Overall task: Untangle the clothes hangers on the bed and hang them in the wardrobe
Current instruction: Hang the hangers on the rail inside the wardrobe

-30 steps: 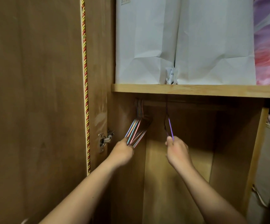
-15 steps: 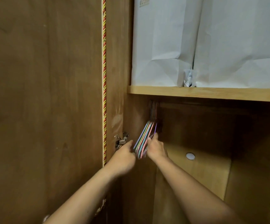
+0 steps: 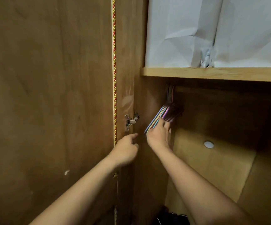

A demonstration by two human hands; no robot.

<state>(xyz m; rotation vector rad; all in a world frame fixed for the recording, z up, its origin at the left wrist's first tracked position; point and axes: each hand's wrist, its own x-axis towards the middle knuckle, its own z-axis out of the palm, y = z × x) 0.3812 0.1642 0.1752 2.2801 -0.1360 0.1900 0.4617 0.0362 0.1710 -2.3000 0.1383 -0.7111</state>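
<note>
Down at the bottom edge there's something dark (image 3: pixel 172 218) on the wardrobe floor, cut off, can't make out what it is. Both bare forearms reach up from there. The left hand (image 3: pixel 125 151) hangs loose near the door hinge (image 3: pixel 129 121), fingers lightly curled, holding nothing. The right hand (image 3: pixel 158 134) is up against the bunch of coloured hangers (image 3: pixel 160 116) — fingers look fairly straight, pressing their lower ends, though it's blurry. The hangers hang at the far left under the shelf (image 3: pixel 212 73); their hooks vanish into shadow, so the rail isn't visible. A twisted red-gold cord (image 3: pixel 114 70) runs down the door edge. White paper bags (image 3: pixel 180 33) sit on the shelf, tops cropped.
</note>
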